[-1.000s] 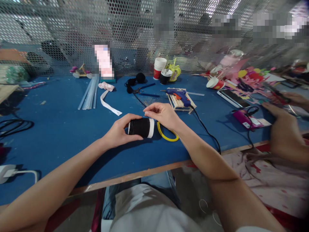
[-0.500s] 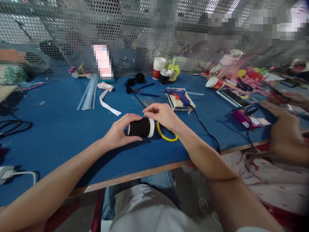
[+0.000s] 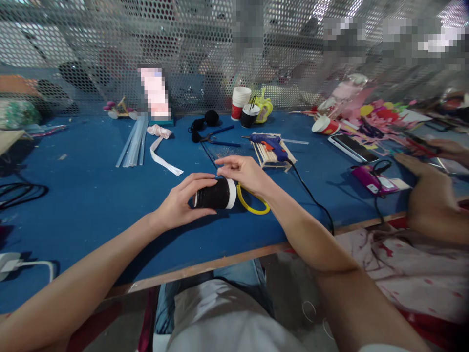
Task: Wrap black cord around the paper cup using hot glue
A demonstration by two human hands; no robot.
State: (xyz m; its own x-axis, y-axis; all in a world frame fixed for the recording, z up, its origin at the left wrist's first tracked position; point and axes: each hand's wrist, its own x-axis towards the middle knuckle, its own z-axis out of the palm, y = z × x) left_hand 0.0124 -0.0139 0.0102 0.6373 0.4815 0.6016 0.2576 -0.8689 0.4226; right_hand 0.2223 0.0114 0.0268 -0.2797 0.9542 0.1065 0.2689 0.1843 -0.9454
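Observation:
My left hand [image 3: 186,198] is wrapped around a paper cup [image 3: 216,194] lying on its side, its wall covered in black yarn and a white band showing at the right end. Just above the cup, my right hand [image 3: 240,172] is closed in a pinch on black yarn [image 3: 209,155]. That strand runs back across the table toward small black yarn balls [image 3: 211,118]. Under my right wrist lies a yellow ring-shaped handle [image 3: 256,209], partly hidden by the hand.
A blue glue gun [image 3: 271,145] rests on a stick rack [image 3: 266,159], its cord trailing right. Blue-handled pliers [image 3: 222,137], glue sticks [image 3: 132,144], white ribbon [image 3: 164,161] and stacked cups [image 3: 241,100] lie beyond. At right are a phone [image 3: 353,148], a purple power bank [image 3: 373,181] and another person's arm [image 3: 432,195].
My right hand has shifted very slightly, still pinched above the cup. The cup has turned or moved a little in my left hand. Everything else stays put.

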